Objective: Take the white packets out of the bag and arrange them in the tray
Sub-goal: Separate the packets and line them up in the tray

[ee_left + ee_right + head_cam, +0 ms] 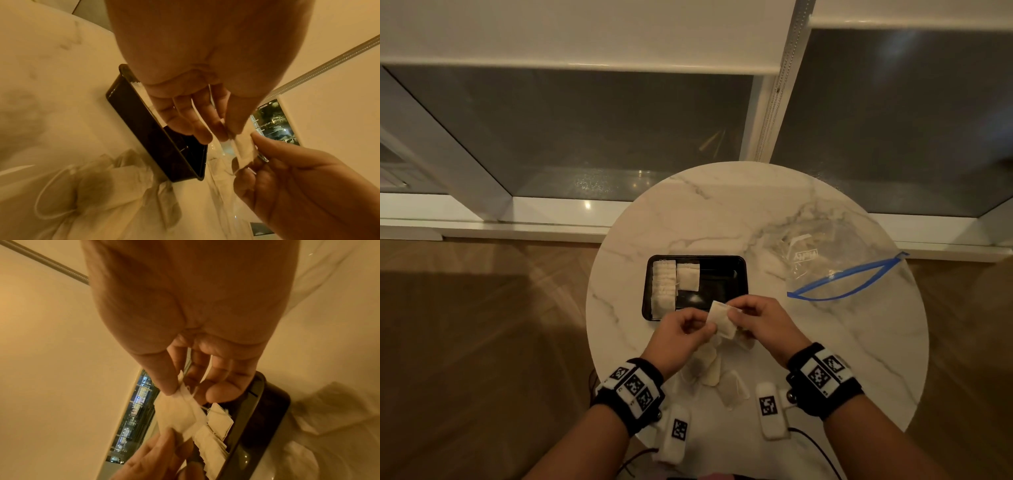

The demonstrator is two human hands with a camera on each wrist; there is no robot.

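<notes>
Both hands meet over the near edge of a round marble table [722, 219], grasping one white packet [720, 318] between them: the left hand [681, 334] pinches its lower corner with thumb and fingertips, and the right hand [760, 320] pinches its upper right edge. In the right wrist view the packet [176, 415] hangs from the right thumb and forefinger while the left fingers [152, 452] nip its bottom. The packet is held in the air just at the tray's near right corner. The black tray [722, 274] lies at about 12 o'clock from the hands; a row of overlapping packets [663, 287] fills its left side and a single packet [687, 277] lies flat beside them, with the tray's right half bare. Toward 2 o'clock, well apart from the tray, sits the clear bag [835, 270] with a blue zip strip, its mouth open. A loose heap of packets [714, 371] lies on the table at 6 o'clock, between the wrists
</notes>
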